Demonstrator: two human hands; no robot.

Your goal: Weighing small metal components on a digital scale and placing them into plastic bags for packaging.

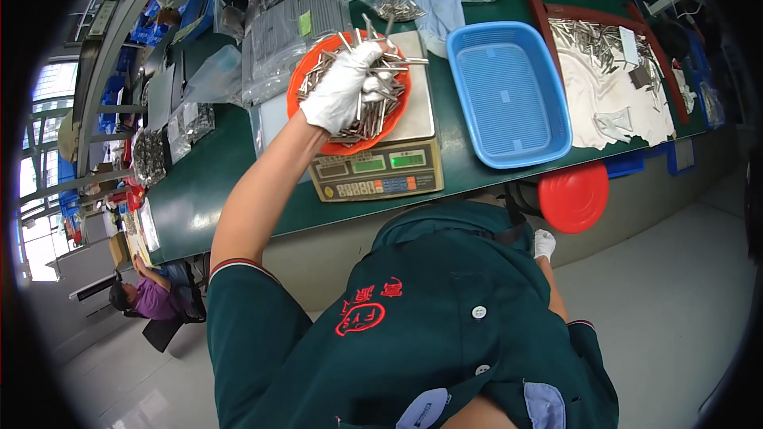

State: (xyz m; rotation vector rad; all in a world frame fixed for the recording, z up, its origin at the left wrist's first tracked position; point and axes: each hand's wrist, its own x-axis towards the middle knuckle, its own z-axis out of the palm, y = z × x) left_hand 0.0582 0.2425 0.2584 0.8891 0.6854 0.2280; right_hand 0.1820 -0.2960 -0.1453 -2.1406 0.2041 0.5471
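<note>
My left hand (pixel 346 87), in a white glove, reaches into an orange bowl (pixel 294 79) heaped with short metal pins (pixel 367 129). Its fingers are closed round a bunch of these pins, and some stick out past the fingertips. The bowl rests on the metal pan of a digital scale (pixel 377 173), whose green displays are lit. Low by my right side, next to the table's front edge, is my right hand (pixel 544 244), also white-gloved. It is small in view and its fingers cannot be made out; nothing shows in it.
Right of the scale lies a blue plastic basket (pixel 509 157). Beyond it, a red-framed tray (pixel 572 123) holds more pins on pale cloth. A red stool (pixel 574 197) stands below the edge. Plastic bags (pixel 214 75) crowd the left. Other people sit at far left.
</note>
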